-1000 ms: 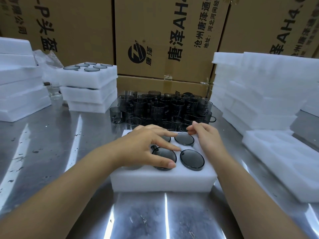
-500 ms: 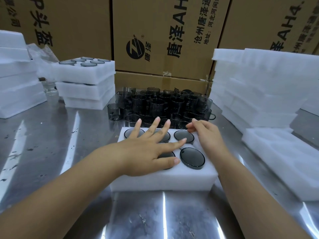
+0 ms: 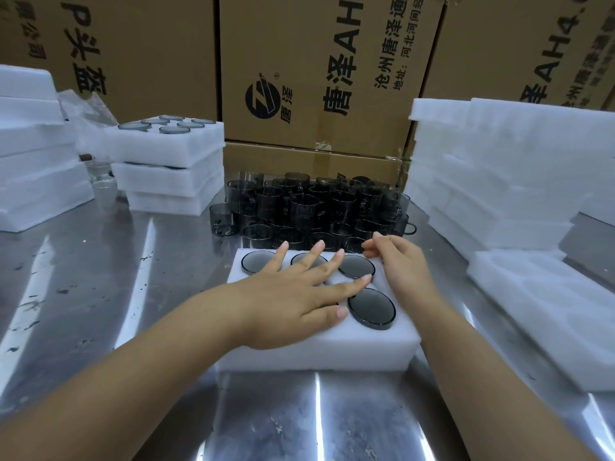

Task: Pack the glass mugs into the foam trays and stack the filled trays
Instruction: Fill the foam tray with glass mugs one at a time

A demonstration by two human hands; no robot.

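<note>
A white foam tray (image 3: 319, 351) lies on the steel table in front of me, with dark glass mugs sunk bottom-up in its holes; one mug base (image 3: 371, 308) shows at the near right. My left hand (image 3: 293, 301) lies flat and spread across the tray's middle, covering some mugs. My right hand (image 3: 402, 267) rests on the tray's far right edge, fingers curled over the foam. A cluster of loose smoky glass mugs (image 3: 309, 211) stands just behind the tray.
A stack of filled foam trays (image 3: 169, 168) stands at the back left, more foam slabs (image 3: 33, 154) at the far left. Empty foam trays (image 3: 499, 181) are piled on the right, one (image 3: 559, 311) lying flat. Cardboard boxes (image 3: 316, 68) wall the back.
My left hand has opened from pressing fingertips to a flat spread palm over the mugs. My right hand has stayed at the tray's far right edge.
</note>
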